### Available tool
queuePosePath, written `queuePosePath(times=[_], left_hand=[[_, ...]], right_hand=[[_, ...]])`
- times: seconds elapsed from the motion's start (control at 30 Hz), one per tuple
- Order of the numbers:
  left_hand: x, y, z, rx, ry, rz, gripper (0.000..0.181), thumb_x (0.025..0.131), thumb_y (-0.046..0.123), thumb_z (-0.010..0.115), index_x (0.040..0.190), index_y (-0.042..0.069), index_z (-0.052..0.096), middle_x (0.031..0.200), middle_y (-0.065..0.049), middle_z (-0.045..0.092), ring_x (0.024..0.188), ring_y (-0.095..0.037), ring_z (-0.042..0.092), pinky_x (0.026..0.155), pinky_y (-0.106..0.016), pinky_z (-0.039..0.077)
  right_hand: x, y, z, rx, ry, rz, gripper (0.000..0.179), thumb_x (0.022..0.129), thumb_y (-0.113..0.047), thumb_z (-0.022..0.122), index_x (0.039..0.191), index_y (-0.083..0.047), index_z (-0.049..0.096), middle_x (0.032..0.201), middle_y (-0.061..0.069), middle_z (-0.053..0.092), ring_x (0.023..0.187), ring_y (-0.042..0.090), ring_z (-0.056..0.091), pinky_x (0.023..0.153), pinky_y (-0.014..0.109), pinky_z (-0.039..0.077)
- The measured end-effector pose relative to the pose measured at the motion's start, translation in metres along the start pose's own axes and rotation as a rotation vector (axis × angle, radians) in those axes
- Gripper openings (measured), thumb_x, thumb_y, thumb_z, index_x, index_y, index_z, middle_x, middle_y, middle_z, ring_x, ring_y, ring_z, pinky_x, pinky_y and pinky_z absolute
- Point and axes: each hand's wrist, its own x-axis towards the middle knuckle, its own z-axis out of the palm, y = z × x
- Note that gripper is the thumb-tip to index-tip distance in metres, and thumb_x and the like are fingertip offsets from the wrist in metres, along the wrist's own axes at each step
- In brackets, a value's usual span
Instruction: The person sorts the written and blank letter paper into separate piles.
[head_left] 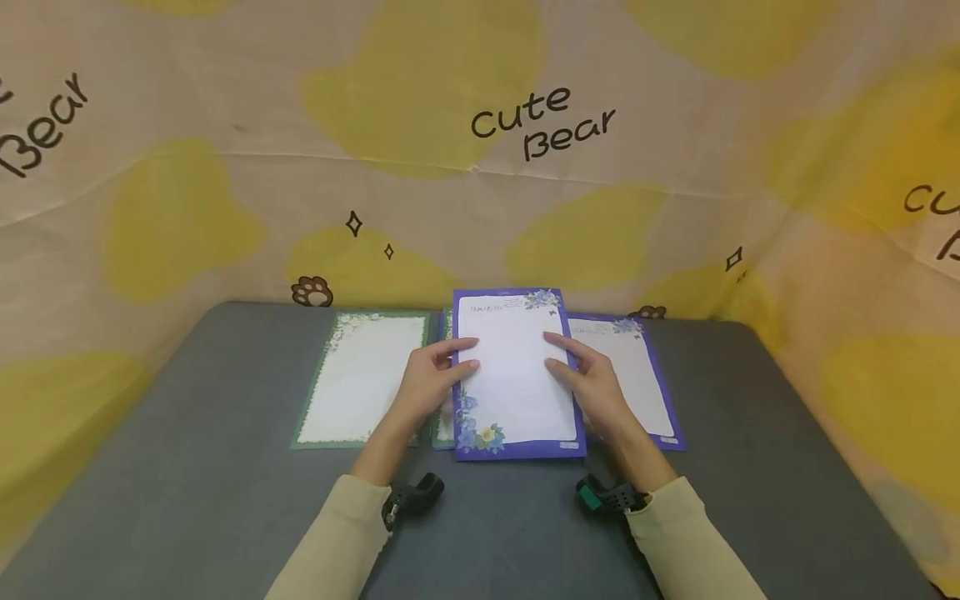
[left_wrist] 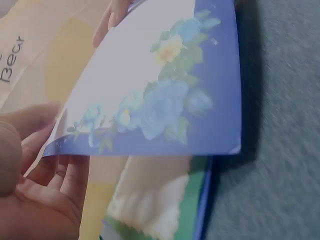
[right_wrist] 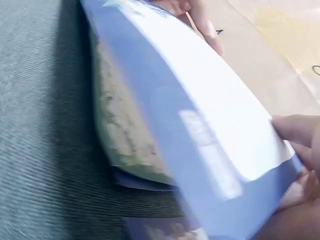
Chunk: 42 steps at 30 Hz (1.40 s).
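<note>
Both hands hold a sheet of stationery paper (head_left: 517, 400) with a blue-purple border and blue flowers in two corners. My left hand (head_left: 429, 379) pinches its left edge, thumb on the printed face and fingers partly behind. On the opposite edge, my right hand (head_left: 600, 385) pinches it the same way. The wrist views show the sheet (left_wrist: 150, 105) slightly bent and raised over a green-bordered sheet (left_wrist: 150, 185). Beneath that one, a blue edge (right_wrist: 140, 184) sticks out; most of this middle pile is hidden by the held sheet.
A green-bordered sheet (head_left: 363, 383) lies on the left of the grey table (head_left: 495, 533), and a blue-bordered sheet (head_left: 637, 367) on the right, partly behind my right hand. A cream and yellow printed cloth (head_left: 420, 217) hangs behind the table and along its sides.
</note>
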Motion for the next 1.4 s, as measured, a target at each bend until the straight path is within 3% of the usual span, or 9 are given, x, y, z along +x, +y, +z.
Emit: queuePosePath(times=[0.07, 0.23, 0.47, 0.77, 0.87, 0.93, 1.0, 1.17, 1.4], left_hand=[[0.000, 0.004, 0.000, 0.019, 0.004, 0.005, 0.039, 0.091, 0.018, 0.077, 0.129, 0.017, 0.071, 0.116, -0.009, 0.068, 0.059, -0.009, 0.035, 0.052, -0.018, 0.034], [0.004, 0.011, 0.008, 0.060, 0.010, 0.005, 0.043, 0.089, 0.016, 0.078, 0.132, 0.020, 0.069, 0.104, -0.007, 0.066, 0.065, -0.013, 0.046, 0.050, -0.019, 0.035], [0.016, 0.023, 0.036, 0.179, 0.043, 0.050, 0.048, 0.088, 0.010, 0.076, 0.135, 0.016, 0.067, 0.145, -0.011, 0.059, 0.098, -0.025, 0.065, 0.068, -0.025, 0.053], [0.025, 0.032, 0.072, 0.182, 0.080, 0.049, 0.055, 0.090, 0.007, 0.074, 0.142, 0.011, 0.059, 0.157, -0.013, 0.043, 0.105, -0.028, 0.061, 0.077, -0.032, 0.057], [0.028, 0.032, 0.083, 0.163, 0.083, 0.047, 0.056, 0.089, 0.006, 0.074, 0.143, 0.010, 0.058, 0.157, -0.011, 0.044, 0.104, -0.027, 0.061, 0.079, -0.033, 0.058], [0.032, 0.032, 0.091, 0.148, 0.073, 0.051, 0.058, 0.089, 0.005, 0.073, 0.145, 0.009, 0.056, 0.158, -0.010, 0.042, 0.104, -0.026, 0.061, 0.079, -0.032, 0.058], [0.036, 0.033, 0.099, 0.139, 0.062, 0.056, 0.059, 0.090, 0.004, 0.071, 0.146, 0.008, 0.055, 0.159, -0.010, 0.040, 0.105, -0.026, 0.061, 0.080, -0.033, 0.058], [0.039, 0.036, 0.116, 0.131, 0.047, 0.065, 0.056, 0.091, 0.002, 0.068, 0.145, 0.005, 0.055, 0.156, -0.014, 0.043, 0.106, -0.027, 0.061, 0.084, -0.034, 0.057], [0.036, 0.029, 0.131, 0.115, 0.098, 0.042, 0.049, 0.089, 0.002, 0.073, 0.136, 0.004, 0.063, 0.136, -0.015, 0.062, 0.093, -0.020, 0.060, 0.076, -0.026, 0.055]], right_hand=[[0.000, -0.003, -0.005, -0.057, -0.021, -0.024, 0.045, 0.101, -0.027, 0.062, 0.146, -0.021, 0.056, 0.160, 0.004, 0.045, 0.157, 0.029, 0.026, 0.127, 0.055, 0.022], [0.000, -0.007, -0.018, -0.164, 0.017, -0.038, 0.046, 0.099, -0.027, 0.066, 0.144, -0.020, 0.058, 0.158, 0.008, 0.047, 0.152, 0.035, 0.036, 0.119, 0.056, 0.036], [0.000, -0.003, -0.036, -0.246, 0.170, -0.025, 0.048, 0.096, -0.026, 0.071, 0.142, -0.017, 0.061, 0.152, 0.012, 0.054, 0.137, 0.038, 0.055, 0.106, 0.051, 0.051], [0.000, -0.001, -0.058, -0.239, 0.290, 0.076, 0.046, 0.095, -0.024, 0.072, 0.139, -0.018, 0.063, 0.149, 0.013, 0.056, 0.132, 0.036, 0.058, 0.110, 0.052, 0.048], [-0.001, -0.001, -0.068, -0.235, 0.311, 0.102, 0.046, 0.094, -0.025, 0.073, 0.138, -0.020, 0.064, 0.150, 0.011, 0.056, 0.104, 0.026, 0.069, 0.089, 0.033, 0.060], [-0.002, -0.001, -0.074, -0.238, 0.336, 0.113, 0.046, 0.093, -0.026, 0.074, 0.137, -0.021, 0.065, 0.148, 0.009, 0.057, 0.080, 0.022, 0.064, 0.068, 0.025, 0.055], [-0.002, 0.000, -0.080, -0.250, 0.355, 0.121, 0.046, 0.092, -0.026, 0.075, 0.137, -0.020, 0.066, 0.148, 0.009, 0.057, 0.078, 0.020, 0.061, 0.065, 0.024, 0.052], [-0.004, 0.004, -0.092, -0.237, 0.367, 0.171, 0.049, 0.093, -0.027, 0.074, 0.140, -0.019, 0.063, 0.154, 0.011, 0.052, 0.123, 0.034, 0.060, 0.100, 0.046, 0.054], [-0.004, 0.012, -0.104, -0.265, 0.353, 0.198, 0.050, 0.094, -0.026, 0.072, 0.141, -0.017, 0.061, 0.155, 0.015, 0.049, 0.135, 0.041, 0.053, 0.111, 0.055, 0.047]])
